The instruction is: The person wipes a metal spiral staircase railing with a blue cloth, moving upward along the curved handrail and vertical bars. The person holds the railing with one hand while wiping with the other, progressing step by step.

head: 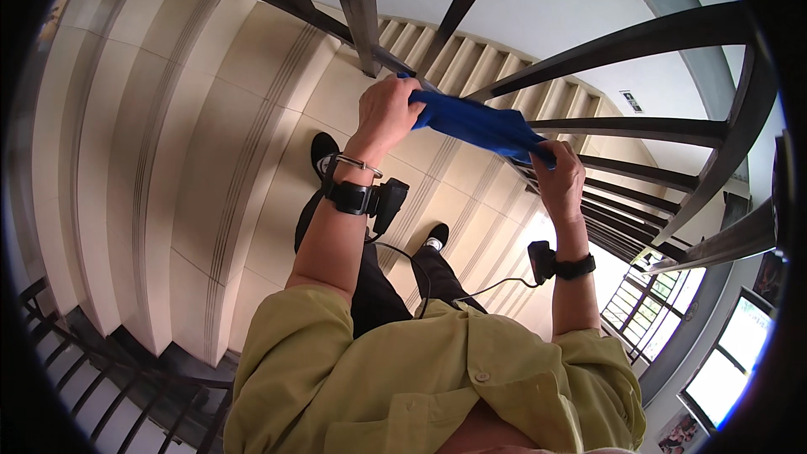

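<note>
A blue cloth is stretched between my two hands, in front of the dark metal stair railing. My left hand grips its left end, close to the railing's bottom rail. Its other end is pinched in my right hand, beside the railing's bars. The cloth hangs slack and folded in the middle. Whether it touches the rail behind it, I cannot tell.
Tiled steps with grooved edges fill the left side. Between the flights, my feet in black shoes stand apart. Beyond the railing runs another flight. Thin cables hang from devices strapped to both wrists. A barred window is at the right.
</note>
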